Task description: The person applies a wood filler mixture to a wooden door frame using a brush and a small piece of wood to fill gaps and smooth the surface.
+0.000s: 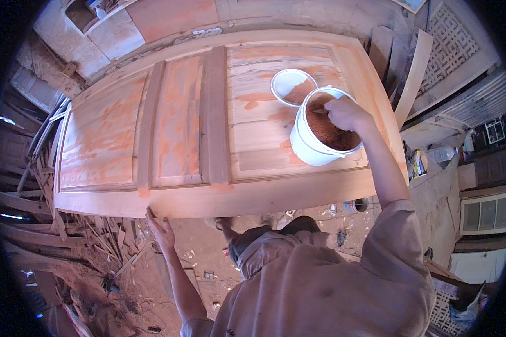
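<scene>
Clearly enough from my remote seat, I see the right hand (348, 114) inside a white plastic bucket (309, 147) of reddish-brown paste (330, 132); its fingers curl downward, and I cannot tell what they pinch. The bucket stands on a panelled wooden door (258, 140) streaked orange, and in my view it overlaps the edge of a white round lid (283, 82) smeared with paste. The left hand (163, 231) touches the door's near edge, fingers loosely extended, thumb apart. Dark lettering on the shirt (326, 292) is cut off at the lower rim, unreadable to me.
</scene>
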{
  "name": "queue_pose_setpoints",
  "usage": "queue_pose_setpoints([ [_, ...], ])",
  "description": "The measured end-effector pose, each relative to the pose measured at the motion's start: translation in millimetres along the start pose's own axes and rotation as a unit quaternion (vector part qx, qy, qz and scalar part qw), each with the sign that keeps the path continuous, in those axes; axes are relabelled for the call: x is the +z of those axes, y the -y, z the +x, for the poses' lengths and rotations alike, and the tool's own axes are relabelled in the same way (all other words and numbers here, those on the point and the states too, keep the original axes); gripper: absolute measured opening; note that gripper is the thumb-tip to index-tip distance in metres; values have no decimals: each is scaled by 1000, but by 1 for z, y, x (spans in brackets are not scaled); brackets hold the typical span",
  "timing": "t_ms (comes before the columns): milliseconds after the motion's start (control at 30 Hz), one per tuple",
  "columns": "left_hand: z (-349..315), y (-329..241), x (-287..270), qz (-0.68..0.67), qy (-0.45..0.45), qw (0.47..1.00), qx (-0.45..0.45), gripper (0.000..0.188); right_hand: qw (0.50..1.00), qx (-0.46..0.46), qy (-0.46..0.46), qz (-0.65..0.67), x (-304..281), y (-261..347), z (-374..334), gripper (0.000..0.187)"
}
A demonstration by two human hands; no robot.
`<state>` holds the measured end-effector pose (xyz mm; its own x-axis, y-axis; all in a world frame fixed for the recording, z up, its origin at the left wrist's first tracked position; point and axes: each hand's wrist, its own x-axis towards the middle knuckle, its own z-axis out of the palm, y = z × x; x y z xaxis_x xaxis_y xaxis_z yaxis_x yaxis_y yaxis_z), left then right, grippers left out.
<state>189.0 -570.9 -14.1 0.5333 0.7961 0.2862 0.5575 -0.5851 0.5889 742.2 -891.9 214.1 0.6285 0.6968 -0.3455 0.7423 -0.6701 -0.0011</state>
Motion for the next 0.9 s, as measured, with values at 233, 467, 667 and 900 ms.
queue_pose_setpoints([
  [233,-1,-13,-11,27,8,998,-51,70,994,-104,-2,45,-9,-19,-35,27],
  [467,-6,15,12,47,-28,998,8,66,1000,-17,12,15,-11,0,-10,26],
  [667,-1,3,8,32,9,999,-19,64,999,-25,9,-21,-2,-5,-13,27],
  [900,-2,10,10,56,-9,998,-22,64,993,-69,-77,57,-3,-21,-24,25],
])
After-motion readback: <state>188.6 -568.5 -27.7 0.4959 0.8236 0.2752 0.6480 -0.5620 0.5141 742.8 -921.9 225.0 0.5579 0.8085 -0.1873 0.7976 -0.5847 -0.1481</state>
